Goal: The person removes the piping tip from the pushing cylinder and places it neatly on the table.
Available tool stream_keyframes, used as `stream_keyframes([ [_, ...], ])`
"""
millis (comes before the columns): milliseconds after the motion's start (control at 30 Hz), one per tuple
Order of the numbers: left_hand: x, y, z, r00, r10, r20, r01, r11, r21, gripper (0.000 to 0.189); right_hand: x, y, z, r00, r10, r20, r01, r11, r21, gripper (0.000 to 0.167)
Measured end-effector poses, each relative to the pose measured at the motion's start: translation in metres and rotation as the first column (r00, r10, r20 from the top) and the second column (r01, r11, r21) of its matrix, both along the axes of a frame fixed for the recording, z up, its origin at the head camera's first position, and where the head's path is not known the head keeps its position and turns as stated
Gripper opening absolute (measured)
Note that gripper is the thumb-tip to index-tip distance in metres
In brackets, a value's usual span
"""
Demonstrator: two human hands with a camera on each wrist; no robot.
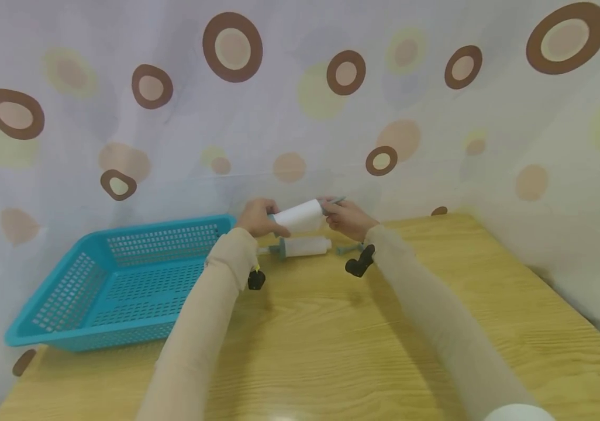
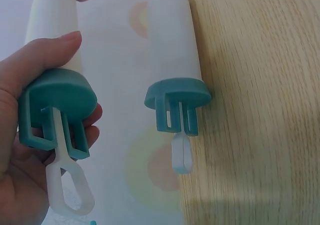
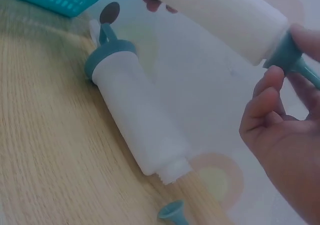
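My left hand (image 1: 257, 217) grips a large white plastic syringe (image 1: 300, 216) near its teal collar (image 2: 60, 87), thumb along the barrel. A white plunger with a loop handle (image 2: 70, 190) sticks out past that collar. At the barrel's other end, my right hand (image 1: 350, 220) pinches a teal funnel-shaped nozzle (image 3: 286, 52), which sits against the barrel's tip. Below the hands, a second syringe (image 1: 306, 246) of the same kind lies on the table, its threaded mouth (image 3: 174, 170) bare. Beside that mouth rests a loose teal nozzle (image 3: 173, 211).
A blue perforated plastic basket (image 1: 142, 337) stands on the left of the wood-grain table (image 1: 321, 339). Behind the table hangs a pale sheet (image 1: 289, 105) printed with brown, peach and green circles.
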State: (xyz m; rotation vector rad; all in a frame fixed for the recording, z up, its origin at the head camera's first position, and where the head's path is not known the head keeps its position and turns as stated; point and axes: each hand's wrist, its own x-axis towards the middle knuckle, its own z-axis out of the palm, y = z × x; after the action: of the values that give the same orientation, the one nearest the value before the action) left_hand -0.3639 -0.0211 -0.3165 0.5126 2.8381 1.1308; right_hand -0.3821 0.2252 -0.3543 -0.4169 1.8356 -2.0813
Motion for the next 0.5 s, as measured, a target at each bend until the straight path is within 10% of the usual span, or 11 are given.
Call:
stream_keyframes([
  [500, 0.0067, 0.0019, 0.0020, 1.000, -0.008, 0.012, 0.009, 1.000, -0.022, 0.034, 0.0051, -0.0027, 0.0054, 0.993, -0.068, 0.092, 0.053, 0.987, 0.153, 0.040],
])
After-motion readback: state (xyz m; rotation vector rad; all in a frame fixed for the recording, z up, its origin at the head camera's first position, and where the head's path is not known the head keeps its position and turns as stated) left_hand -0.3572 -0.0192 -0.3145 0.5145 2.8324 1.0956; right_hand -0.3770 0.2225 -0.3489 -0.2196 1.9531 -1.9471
